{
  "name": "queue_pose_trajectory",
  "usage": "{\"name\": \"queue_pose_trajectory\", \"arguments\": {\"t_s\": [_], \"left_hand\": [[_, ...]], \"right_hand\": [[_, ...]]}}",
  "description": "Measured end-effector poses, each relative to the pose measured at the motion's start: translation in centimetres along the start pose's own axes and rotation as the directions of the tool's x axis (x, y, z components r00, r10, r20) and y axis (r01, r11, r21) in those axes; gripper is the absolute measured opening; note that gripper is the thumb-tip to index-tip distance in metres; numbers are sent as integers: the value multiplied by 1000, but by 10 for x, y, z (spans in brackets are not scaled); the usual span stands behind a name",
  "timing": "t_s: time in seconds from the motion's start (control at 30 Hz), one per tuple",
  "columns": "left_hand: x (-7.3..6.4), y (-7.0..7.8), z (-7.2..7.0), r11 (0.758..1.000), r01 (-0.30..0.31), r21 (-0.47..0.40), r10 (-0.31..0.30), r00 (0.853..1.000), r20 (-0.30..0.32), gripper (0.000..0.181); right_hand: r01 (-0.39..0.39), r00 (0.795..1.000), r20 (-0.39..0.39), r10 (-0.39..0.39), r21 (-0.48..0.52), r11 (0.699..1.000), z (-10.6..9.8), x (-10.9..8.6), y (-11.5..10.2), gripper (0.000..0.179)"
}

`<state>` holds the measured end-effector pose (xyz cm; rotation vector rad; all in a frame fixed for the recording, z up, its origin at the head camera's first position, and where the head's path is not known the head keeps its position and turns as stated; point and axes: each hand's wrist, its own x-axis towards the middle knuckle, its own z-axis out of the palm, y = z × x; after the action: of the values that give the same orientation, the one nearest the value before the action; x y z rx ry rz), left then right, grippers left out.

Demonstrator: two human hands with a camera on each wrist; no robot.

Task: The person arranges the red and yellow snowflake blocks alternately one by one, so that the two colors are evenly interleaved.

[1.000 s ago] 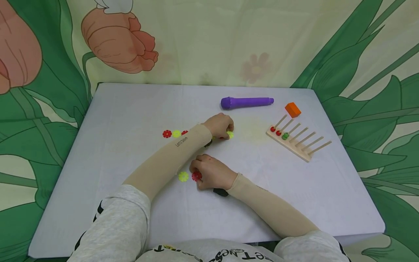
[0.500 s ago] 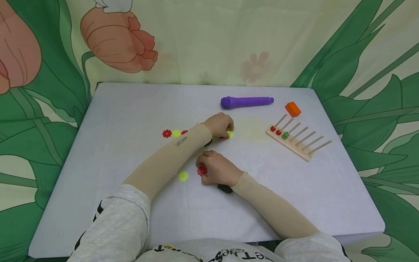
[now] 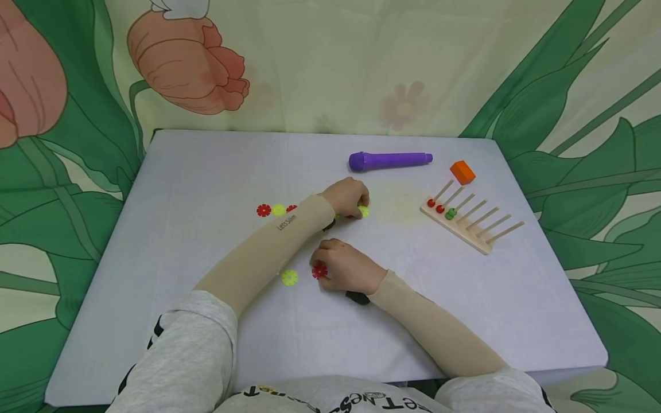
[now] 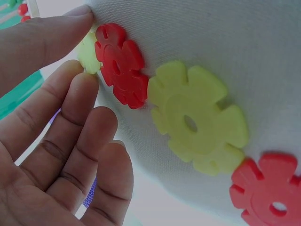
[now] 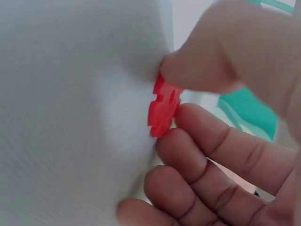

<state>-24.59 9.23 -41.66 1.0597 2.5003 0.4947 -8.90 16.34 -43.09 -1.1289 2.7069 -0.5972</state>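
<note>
In the head view, my left hand (image 3: 347, 196) is at the right end of a row of notched, flower-shaped interlocking discs. Its thumb and fingertips are around the edges of the end yellow interlocking disc (image 4: 88, 54). Beside that lie a red disc (image 4: 121, 66), a larger-looking yellow disc (image 4: 202, 113) and another red disc (image 4: 263, 188). Nearer the body, my right hand (image 3: 348, 267) pinches a red interlocking disc (image 5: 164, 106) between thumb and fingers, close over the table. To its left lies a loose yellow disc (image 3: 290, 278). The left forearm hides the row's middle.
A wooden peg rack (image 3: 457, 226) with red and green beads stands at the right of the white table (image 3: 155, 229). Behind it lies an orange block (image 3: 462, 172), and a purple toy microphone (image 3: 389, 161) is at the back. The row's left end shows a red disc (image 3: 264, 210).
My right hand has shifted slightly right and away from the body with the red disc, parting it from the loose yellow disc, then has nearly stopped. The left hand has stayed put.
</note>
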Motion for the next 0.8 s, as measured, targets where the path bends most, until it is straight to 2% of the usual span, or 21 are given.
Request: {"name": "queue_pose_trajectory", "arguments": {"t_s": [0.13, 0.27, 0.57, 0.8], "left_hand": [[-3, 1, 0, 1000, 16, -8, -16, 1000, 5, 31], [-4, 0, 1, 1000, 19, -10, -18, 1000, 6, 31], [-3, 1, 1, 1000, -4, -4, 4, 1000, -3, 30], [-2, 2, -1, 1000, -5, -4, 5, 1000, -7, 29]], "right_hand": [[-6, 1000, 26, 6, -1, 1000, 2, 5, -2, 23], [3, 999, 34, -1, -47, 999, 4, 9, -4, 23], [-18, 1000, 2, 18, -71, 997, 6, 6, 2, 24], [-32, 999, -26, 31, -47, 998, 2, 2, 9, 24]]}}
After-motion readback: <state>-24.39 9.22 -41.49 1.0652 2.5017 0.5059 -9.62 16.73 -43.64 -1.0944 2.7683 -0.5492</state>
